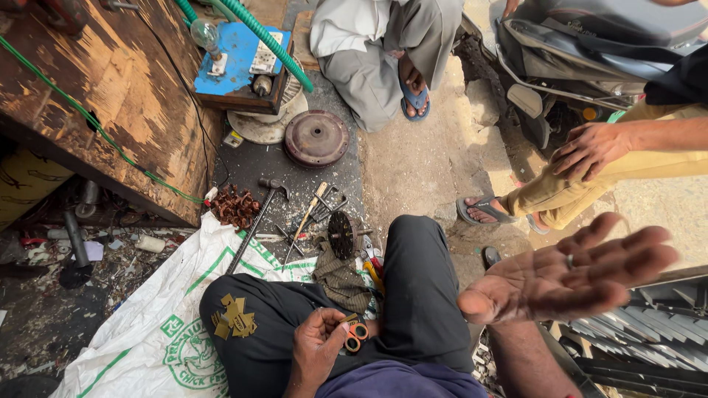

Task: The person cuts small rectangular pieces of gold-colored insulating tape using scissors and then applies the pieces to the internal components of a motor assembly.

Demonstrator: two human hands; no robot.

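**Scissors in the left hand, right palm spread open**

Head view: the person sits on the floor with legs in dark trousers folded. The left hand (318,345) rests in the lap, fingers curled around a small pair of orange-handled scissors (355,333); the handles stick out to the right of the fingers, lying against the trousers. On the left thigh, just left of that hand, sits a little heap of flat brass-coloured cut pieces (234,319).

The right hand (571,271) is raised well to the right of the scissors, palm up, fingers spread and holding nothing; a ring shows on one finger.

A white printed sack (158,324) is spread on the floor under the left leg. Beyond the knees, on the dark floor, lie a hammer (257,221), a pile of rusty small parts (234,207), a wooden-handled tool (310,210), a dark toothed wheel (341,235) and a folded rag (341,280). Farther off stands a round rusty disc (316,138), and beside it a blue board with a bulb and socket (237,59), crossed by a green hose (269,40).

A wooden bench (110,96) fills the upper left. Another person sits at the top in grey clothes and blue sandals (415,99); a third person's hand (590,147) rests on a yellow-trousered knee at the right.
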